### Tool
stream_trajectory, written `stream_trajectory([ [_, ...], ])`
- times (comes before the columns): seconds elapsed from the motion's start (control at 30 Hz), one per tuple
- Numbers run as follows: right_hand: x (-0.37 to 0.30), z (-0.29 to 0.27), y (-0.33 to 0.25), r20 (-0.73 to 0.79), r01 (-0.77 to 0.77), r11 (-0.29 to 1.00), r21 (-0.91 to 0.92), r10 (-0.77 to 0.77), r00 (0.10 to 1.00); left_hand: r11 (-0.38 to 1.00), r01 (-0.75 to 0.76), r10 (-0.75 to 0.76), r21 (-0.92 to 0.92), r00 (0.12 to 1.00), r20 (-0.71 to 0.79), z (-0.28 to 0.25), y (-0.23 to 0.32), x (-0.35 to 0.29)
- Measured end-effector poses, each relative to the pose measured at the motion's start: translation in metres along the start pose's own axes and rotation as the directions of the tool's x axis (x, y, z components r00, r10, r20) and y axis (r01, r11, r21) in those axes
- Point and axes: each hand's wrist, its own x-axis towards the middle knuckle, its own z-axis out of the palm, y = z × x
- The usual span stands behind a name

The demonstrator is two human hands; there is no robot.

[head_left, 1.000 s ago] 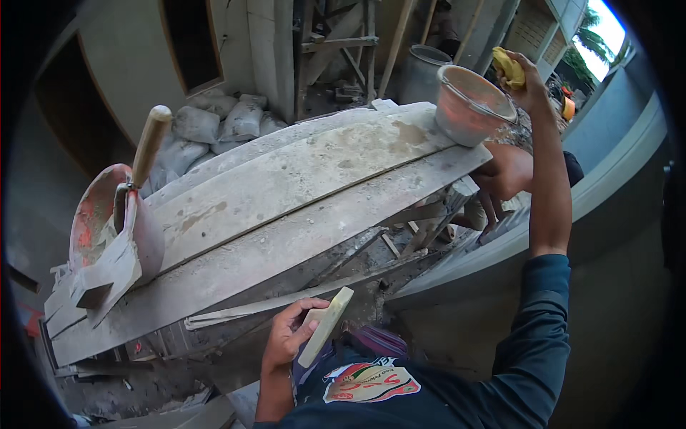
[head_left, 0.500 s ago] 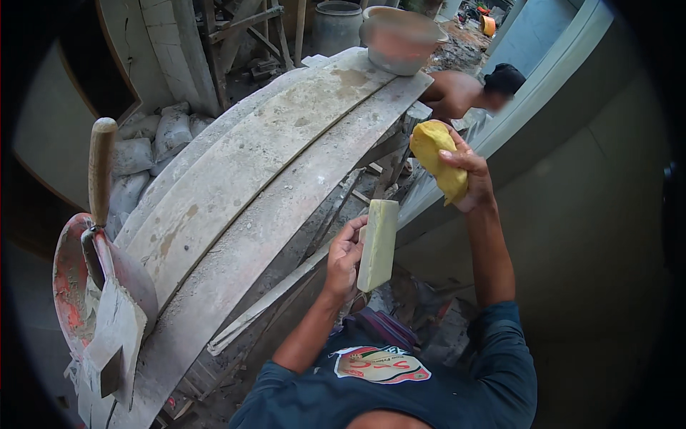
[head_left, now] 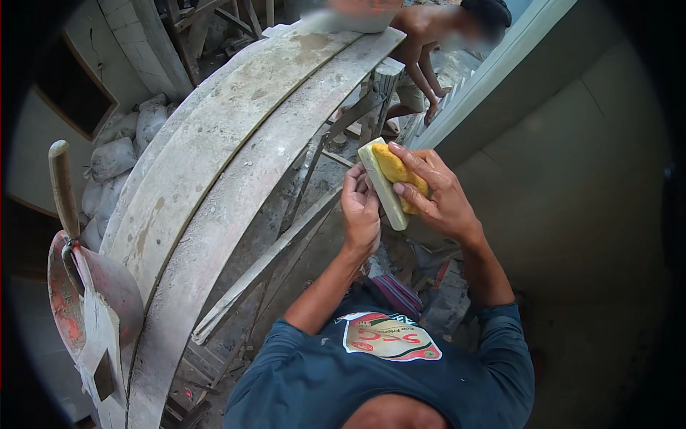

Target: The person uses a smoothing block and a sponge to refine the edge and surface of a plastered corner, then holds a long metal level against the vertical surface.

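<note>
My left hand (head_left: 361,214) grips a pale rectangular hand float (head_left: 386,191) from behind, its fingers closed round the back side. The float is tilted, with its flat face toward the right. Against that face my right hand (head_left: 444,196) presses a yellow sponge (head_left: 391,166), thumb and fingers bent over it. The fingers and the sponge cover most of the float's face. Both hands are in front of my chest, to the right of the planks.
Long dusty planks (head_left: 214,161) run along the left on a wooden frame. A mortar-stained bucket (head_left: 121,282) with a wood-handled trowel (head_left: 64,182) stands at their near end, another bucket (head_left: 368,18) at the far end. Sacks (head_left: 113,159) lie left; a wall (head_left: 557,179) rises right; a co-worker (head_left: 416,36) bends beyond.
My right hand has come down and left, bringing the sponge onto the float. The float has turned and risen slightly. The view has shifted, and the co-worker shows more fully.
</note>
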Motion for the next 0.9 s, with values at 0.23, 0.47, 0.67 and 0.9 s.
stream_trajectory([
  [0.23, 0.002, -0.094, 0.056, -0.033, -0.066, 0.246, 0.967, 0.38, 0.925, 0.965, -0.114, 0.118, 0.238, 0.993, -0.005, -0.005, -0.007, 0.015],
  [0.47, 0.058, -0.252, 0.019, -0.649, 0.046, 0.995, 0.086, 0.021, 0.76, 0.929, -0.036, 0.051, 0.369, 0.998, -0.032, -0.043, -0.03, 0.009],
  [0.67, 0.145, -0.333, -0.02, -0.398, -0.215, 0.4, -0.891, -0.457, 0.796, 0.905, 0.08, -0.049, 0.418, 0.995, -0.083, -0.067, -0.058, 0.005],
  [0.9, 0.234, -0.324, -0.037, -0.356, -0.347, -0.492, -0.798, -0.079, 0.931, 0.882, 0.167, -0.155, 0.44, 0.986, -0.064, -0.073, -0.066, 0.011],
])
